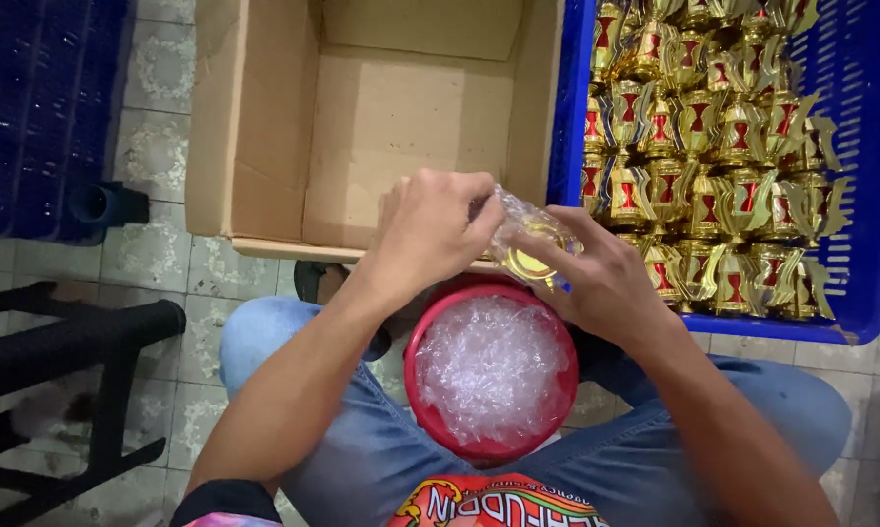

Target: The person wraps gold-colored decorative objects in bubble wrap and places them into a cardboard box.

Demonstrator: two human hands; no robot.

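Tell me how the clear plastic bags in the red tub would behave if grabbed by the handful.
The clear plastic bags look thin and crumpled, so they are probably floppy and very light. Their glossy film may be slippery, and several could cling together. Heaped loosely to the rim of the red tub, some might spill out when pulled.

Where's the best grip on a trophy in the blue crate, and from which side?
Probably the red waist of a trophy, from straight above. They stand upright and tightly packed in the blue crate, so side access is blocked, and the gold handles flare out thin. A front-row one near the right hand is easiest.
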